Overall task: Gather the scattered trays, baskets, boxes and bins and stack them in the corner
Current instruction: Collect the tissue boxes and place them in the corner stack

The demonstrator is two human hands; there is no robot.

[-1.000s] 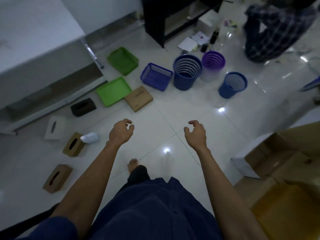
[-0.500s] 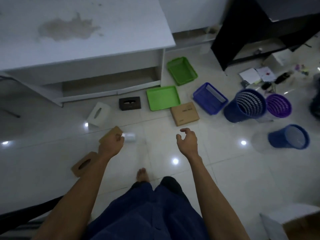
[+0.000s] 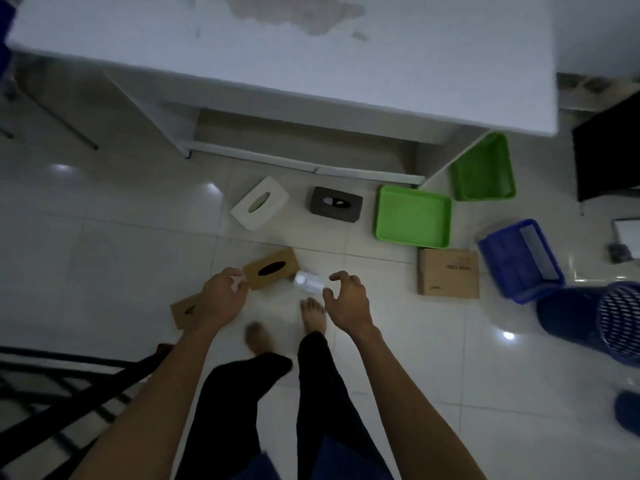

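Observation:
On the tiled floor lie a tan tissue box [image 3: 272, 268], a second tan box [image 3: 185, 311] partly behind my left hand [image 3: 221, 297], a white tissue box [image 3: 259, 203] and a dark tissue box [image 3: 334, 204]. A green tray [image 3: 414, 216], a green basket [image 3: 485, 169], a cardboard box [image 3: 448, 273], a blue basket [image 3: 519, 259] and a blue bin [image 3: 595, 320] lie to the right. My left hand hovers open just left of the tan box. My right hand [image 3: 348, 301] is open beside a small clear container [image 3: 308, 282].
A white desk [image 3: 277, 57] overhangs the far side of the floor. A dark metal rack [image 3: 52, 382] stands at the lower left. A black cabinet [image 3: 606, 161] is at the right. My bare feet [image 3: 313, 315] stand just behind the tan box.
I have stepped forward and turned left, so the desk and tissue boxes are nearer. Both hands have dropped toward the tan box and the clear container.

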